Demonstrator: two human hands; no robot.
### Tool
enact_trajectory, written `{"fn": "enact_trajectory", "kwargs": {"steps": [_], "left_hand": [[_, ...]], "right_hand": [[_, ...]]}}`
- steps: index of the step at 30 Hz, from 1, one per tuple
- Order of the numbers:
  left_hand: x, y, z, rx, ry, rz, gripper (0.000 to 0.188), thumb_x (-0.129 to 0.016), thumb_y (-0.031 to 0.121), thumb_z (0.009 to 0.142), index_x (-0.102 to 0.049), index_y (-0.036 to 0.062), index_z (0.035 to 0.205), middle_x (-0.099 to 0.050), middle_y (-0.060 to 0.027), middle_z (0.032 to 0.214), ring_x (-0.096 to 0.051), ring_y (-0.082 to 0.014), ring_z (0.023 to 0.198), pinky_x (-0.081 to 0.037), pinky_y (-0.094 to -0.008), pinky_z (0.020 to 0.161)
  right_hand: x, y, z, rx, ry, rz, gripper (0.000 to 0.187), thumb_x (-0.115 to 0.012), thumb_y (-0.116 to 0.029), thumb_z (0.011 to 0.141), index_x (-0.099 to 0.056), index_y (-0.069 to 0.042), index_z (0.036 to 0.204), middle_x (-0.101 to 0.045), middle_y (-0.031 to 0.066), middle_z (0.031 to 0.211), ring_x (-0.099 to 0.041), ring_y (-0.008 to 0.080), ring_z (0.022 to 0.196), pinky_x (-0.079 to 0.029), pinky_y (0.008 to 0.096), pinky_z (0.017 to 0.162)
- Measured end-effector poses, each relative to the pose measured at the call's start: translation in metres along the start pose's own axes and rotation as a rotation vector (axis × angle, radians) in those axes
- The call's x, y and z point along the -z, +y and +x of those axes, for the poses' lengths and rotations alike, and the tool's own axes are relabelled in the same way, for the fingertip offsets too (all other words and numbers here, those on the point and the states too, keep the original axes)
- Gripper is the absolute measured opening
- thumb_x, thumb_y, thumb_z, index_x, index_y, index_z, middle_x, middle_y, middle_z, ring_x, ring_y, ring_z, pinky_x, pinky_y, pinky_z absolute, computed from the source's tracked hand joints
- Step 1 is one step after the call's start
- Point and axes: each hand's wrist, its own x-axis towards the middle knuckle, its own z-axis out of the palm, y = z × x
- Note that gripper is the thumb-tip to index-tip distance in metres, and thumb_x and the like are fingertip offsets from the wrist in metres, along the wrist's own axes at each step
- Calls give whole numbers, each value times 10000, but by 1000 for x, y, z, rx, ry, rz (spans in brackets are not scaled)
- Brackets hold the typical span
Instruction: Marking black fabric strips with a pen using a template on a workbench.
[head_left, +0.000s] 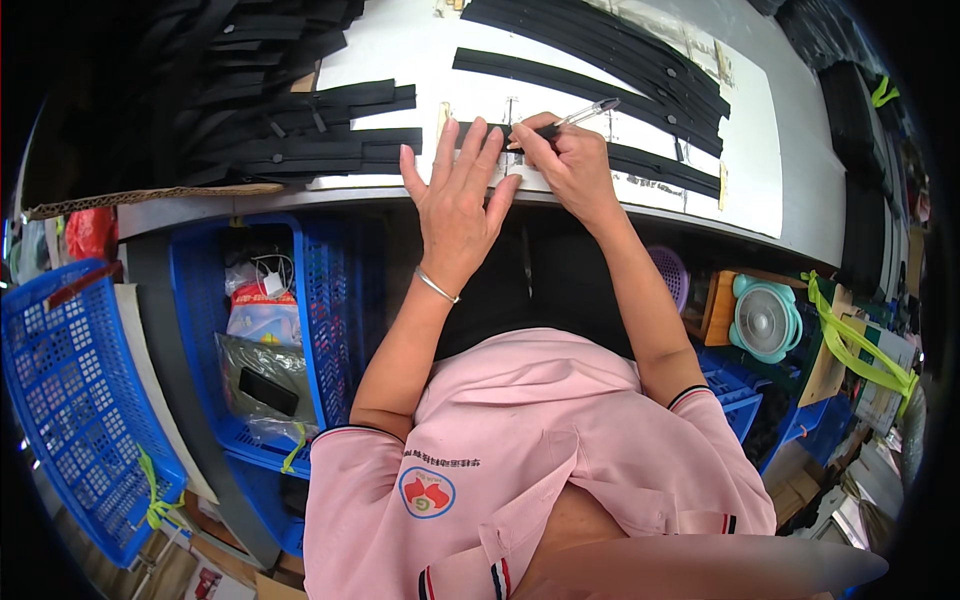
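Firmly, right grip (562, 150) around pen (588, 111)

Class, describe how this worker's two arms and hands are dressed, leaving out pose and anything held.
Both arms are bare below short pink sleeves with dark-trimmed cuffs. The left hand has a thin silver bangle at the wrist. The right hand wears nothing; no gloves.

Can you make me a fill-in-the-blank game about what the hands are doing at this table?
1. The right hand holds a clear ____ over the table.
2. The left hand lies flat with its fingers spread on a long ____ strip.
3. The left wrist wears a thin silver ____.
4. Under the white table stands a ____ plastic basket.

Missing words: pen; black; bracelet; blue
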Motion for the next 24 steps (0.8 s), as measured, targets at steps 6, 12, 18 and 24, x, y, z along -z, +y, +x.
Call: {"fn": "enact_trajectory", "kwargs": {"steps": [6, 12, 18, 24], "left_hand": [[0, 0, 0, -1, -6, 7, 497, -739, 319, 920, -652, 133, 1373, -600, -48, 1463, -452, -274, 1445, -75, -612, 1213], [-1, 0, 1, -9, -39, 29, 520, -746, 306, 919, -637, 130, 1396, -593, -60, 1474, -443, -285, 1452, -77, -605, 1208], [1, -1, -1, -5, -52, 31, 523, -728, 289, 943, -612, 145, 1432, -575, -48, 1498, -415, -286, 1475, -69, -598, 1208], [2, 0, 0, -11, -74, 44, 516, -713, 284, 959, -604, 160, 1448, -553, -41, 1525, -394, -287, 1493, -55, -610, 1207]], "right_hand": [[0, 1, -2, -26, -75, -95, 239, -665, -141, 990, -729, 61, 879, -747, 31, 848, -617, 92, 615, -473, 255, 570], [9, -1, -5, -40, -70, -92, 212, -661, -143, 989, -743, 38, 916, -747, 29, 810, -644, 86, 646, -490, 245, 586], [48, 2, -24, -56, 319, -35, 152, -686, -108, 959, -741, 10, 880, -740, 69, 719, -681, 83, 617, -498, 257, 553], [73, 21, -31, -89, 351, -109, 193, -677, -134, 981, -726, 13, 866, -649, 31, 631, -530, 56, 530, -409, 256, 503]]}}
